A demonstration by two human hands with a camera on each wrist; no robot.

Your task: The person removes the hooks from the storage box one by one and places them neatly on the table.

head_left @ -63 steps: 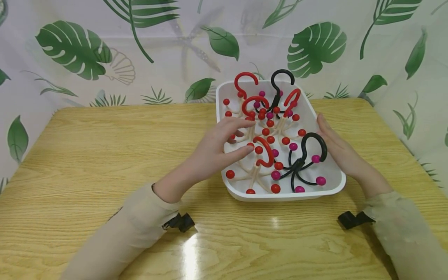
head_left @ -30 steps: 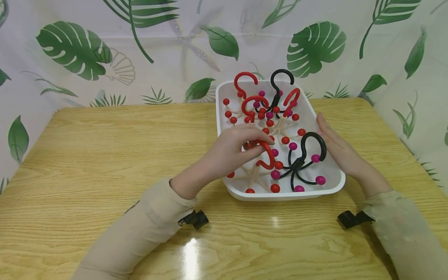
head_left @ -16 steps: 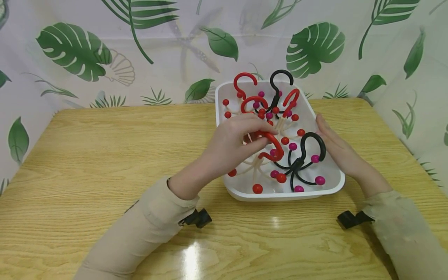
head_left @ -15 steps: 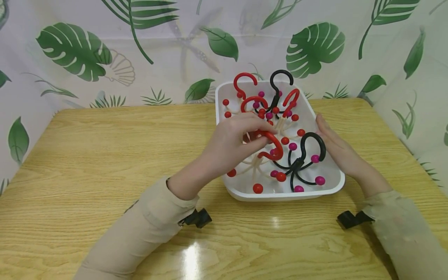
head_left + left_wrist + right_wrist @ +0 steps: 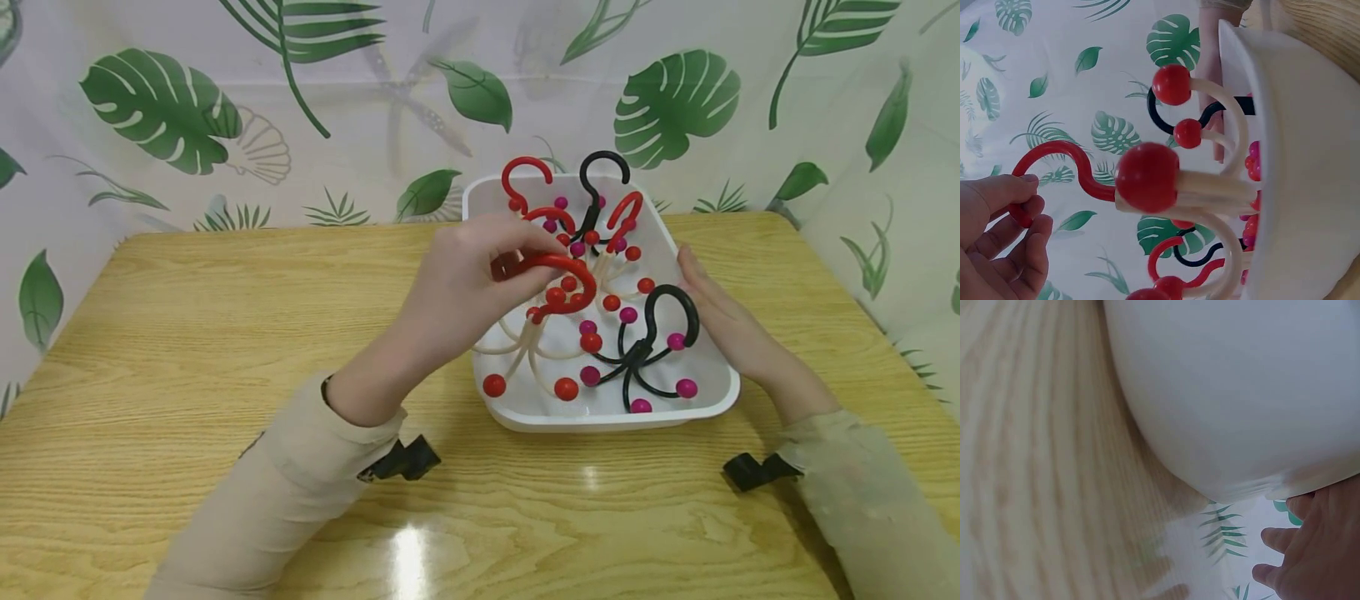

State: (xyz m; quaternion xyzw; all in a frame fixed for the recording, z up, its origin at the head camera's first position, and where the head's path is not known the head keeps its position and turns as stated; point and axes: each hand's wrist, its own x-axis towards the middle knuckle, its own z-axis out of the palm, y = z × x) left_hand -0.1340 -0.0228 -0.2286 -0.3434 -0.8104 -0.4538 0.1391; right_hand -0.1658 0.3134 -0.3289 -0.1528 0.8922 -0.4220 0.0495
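Pinching the red plastic hook with cream arms and red ball tips [image 5: 558, 279] in my left hand [image 5: 457, 283], I hold it raised above the white plastic tray [image 5: 712, 392]; my right hand [image 5: 720, 312] rests open-fingered against the tray's right wall on the wooden table [image 5: 187, 333]

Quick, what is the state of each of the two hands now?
Left hand: closed, pinching the red hook of a cream hanger with red balls.
Right hand: open, fingers straight against the side of the white tub.
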